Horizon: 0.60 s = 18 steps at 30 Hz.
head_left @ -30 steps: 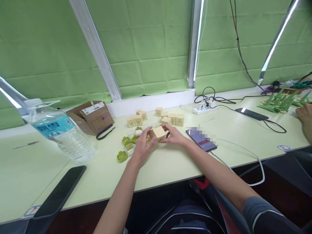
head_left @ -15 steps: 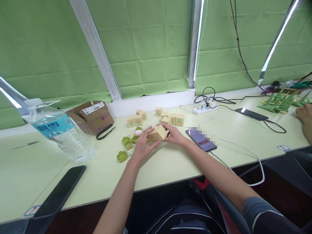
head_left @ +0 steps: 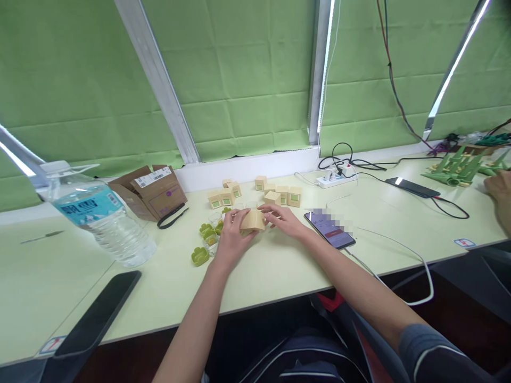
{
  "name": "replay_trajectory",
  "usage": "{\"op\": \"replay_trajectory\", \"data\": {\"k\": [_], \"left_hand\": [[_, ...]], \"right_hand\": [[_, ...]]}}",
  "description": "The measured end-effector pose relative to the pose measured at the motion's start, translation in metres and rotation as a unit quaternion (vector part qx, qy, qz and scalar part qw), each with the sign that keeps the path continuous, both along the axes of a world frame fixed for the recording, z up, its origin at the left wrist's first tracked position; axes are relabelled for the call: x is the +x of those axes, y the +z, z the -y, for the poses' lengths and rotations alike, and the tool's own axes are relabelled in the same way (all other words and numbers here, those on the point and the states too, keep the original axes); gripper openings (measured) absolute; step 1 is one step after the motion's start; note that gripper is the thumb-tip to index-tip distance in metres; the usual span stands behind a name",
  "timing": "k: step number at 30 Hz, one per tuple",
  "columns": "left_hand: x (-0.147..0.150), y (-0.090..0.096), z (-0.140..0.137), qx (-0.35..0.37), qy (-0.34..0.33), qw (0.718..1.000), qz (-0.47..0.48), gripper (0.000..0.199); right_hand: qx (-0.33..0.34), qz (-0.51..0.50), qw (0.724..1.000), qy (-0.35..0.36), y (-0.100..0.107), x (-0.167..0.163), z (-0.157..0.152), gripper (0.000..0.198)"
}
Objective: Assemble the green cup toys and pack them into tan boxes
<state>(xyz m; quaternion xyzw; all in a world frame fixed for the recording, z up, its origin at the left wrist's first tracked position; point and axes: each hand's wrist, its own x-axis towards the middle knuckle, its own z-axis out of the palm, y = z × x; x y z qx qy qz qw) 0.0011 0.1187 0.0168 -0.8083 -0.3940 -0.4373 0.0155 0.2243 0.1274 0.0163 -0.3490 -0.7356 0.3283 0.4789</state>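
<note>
A small tan cardboard box (head_left: 252, 220) is between my two hands, just above the table's middle. My left hand (head_left: 233, 236) grips it from the left, thumb along the near side and fingers at the far side. My right hand (head_left: 282, 219) has its bent fingers at the box's right end, where a flap seems to be. Left of my left hand lie green flower-shaped pieces (head_left: 200, 256) and clear plastic pieces (head_left: 212, 240). Behind my hands stand several similar small boxes with green windows, in a left group (head_left: 227, 197) and a right group (head_left: 294, 196).
A water bottle (head_left: 106, 223) and an open brown carton (head_left: 154, 194) stand at left, near a dark phone (head_left: 99, 314). Right are a lit phone (head_left: 329, 229), its white cable (head_left: 427, 274), a power strip (head_left: 337, 180), another phone (head_left: 413, 186) and another person's hand (head_left: 499, 189) by green spiky pieces (head_left: 455, 167).
The box has turned in my hands and moved slightly left. My right hand's fingers have shifted along its right end. The things on the table look unmoved.
</note>
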Motion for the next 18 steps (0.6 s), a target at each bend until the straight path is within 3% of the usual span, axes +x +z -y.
{"op": "replay_trajectory", "data": {"k": [6, 14, 18], "left_hand": [[0.0007, 0.0003, 0.0020, 0.008, -0.007, 0.999, -0.034, 0.055], [-0.0012, -0.0021, 0.0019, 0.010, -0.005, 0.996, -0.087, 0.060], [-0.0001, -0.0005, 0.0024, 0.025, -0.004, 0.992, -0.122, 0.061]], "right_hand": [[0.032, 0.035, 0.998, 0.035, 0.0011, -0.0048, 0.0023, 0.041], [-0.041, 0.024, 0.997, 0.068, -0.0009, -0.0065, 0.0036, 0.040], [-0.043, 0.024, 0.995, 0.085, -0.0017, -0.0076, 0.0034, 0.048]]}}
